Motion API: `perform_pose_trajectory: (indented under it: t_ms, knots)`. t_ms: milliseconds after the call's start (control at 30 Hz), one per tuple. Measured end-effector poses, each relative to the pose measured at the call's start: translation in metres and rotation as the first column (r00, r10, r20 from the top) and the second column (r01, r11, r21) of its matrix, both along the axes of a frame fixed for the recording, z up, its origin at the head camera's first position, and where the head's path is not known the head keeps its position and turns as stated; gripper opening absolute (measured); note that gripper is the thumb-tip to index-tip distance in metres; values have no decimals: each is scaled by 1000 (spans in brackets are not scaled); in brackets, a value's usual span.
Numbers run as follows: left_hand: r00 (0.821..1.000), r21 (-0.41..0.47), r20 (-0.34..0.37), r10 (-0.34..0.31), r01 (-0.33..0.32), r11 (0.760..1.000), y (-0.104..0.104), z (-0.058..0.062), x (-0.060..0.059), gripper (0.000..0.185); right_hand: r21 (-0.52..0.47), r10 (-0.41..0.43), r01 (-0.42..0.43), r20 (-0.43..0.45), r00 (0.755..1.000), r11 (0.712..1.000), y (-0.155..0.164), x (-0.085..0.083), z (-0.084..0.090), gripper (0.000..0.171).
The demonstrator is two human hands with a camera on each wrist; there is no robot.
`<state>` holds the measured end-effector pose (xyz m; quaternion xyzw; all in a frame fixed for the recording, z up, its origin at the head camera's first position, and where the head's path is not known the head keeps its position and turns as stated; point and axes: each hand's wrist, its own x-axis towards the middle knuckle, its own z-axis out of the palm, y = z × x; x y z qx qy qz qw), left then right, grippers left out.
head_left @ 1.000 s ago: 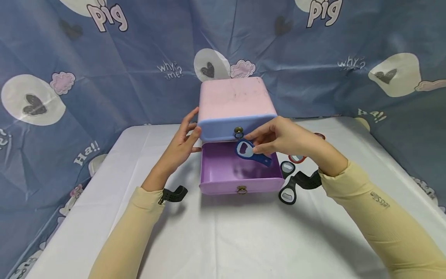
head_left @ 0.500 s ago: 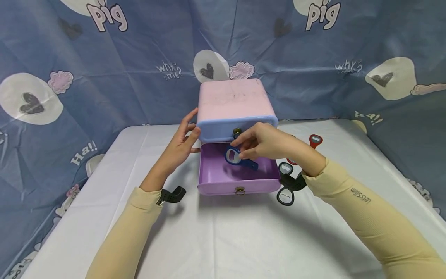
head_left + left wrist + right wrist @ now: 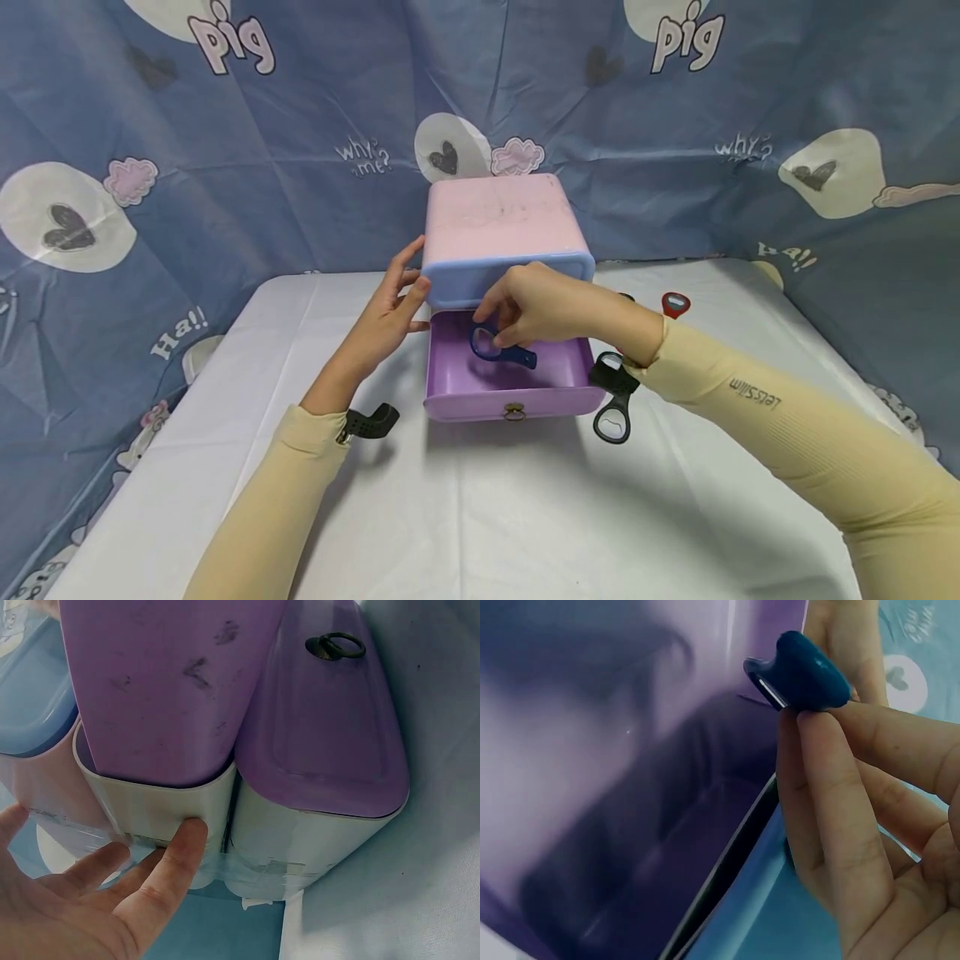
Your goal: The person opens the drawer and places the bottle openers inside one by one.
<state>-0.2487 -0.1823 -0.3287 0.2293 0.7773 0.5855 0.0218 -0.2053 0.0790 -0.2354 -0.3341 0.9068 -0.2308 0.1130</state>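
Observation:
A blue bottle opener (image 3: 521, 357) is pinched between the thumb and fingers of my right hand (image 3: 536, 307), over the pulled-out purple drawer (image 3: 480, 407). In the right wrist view, the blue end of the opener (image 3: 810, 675) sticks out beyond the fingertips, with the drawer's inner walls beside it. My left hand (image 3: 381, 329) rests with extended fingers against the left side of the pink-topped drawer cabinet (image 3: 502, 218). The left wrist view has that hand's fingertips (image 3: 193, 831) at the pale casing around the open drawer. Above it, the light blue drawer (image 3: 450, 287) is closed.
To the cabinet's right lie a red bottle opener (image 3: 676, 304) and a black bottle opener (image 3: 612, 423), with others partly hidden by the right wrist. Another purple drawer (image 3: 322, 735), closed, sits beneath the open one. A blue patterned cloth (image 3: 300, 217) hangs behind the white-covered table (image 3: 525, 517).
My right hand has moved left and slightly down with the blue bottle opener, further over the open drawer. The left hand has kept its place on the cabinet's side.

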Motion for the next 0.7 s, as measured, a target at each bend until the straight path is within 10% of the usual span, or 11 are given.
perform_pose_trajectory:
  t_ms: [700]
  knots:
    - [1000,-21,-8,0,0,1000,0,0,1,63,267,-64,36,97,993,963,-53,-8,-15,35]
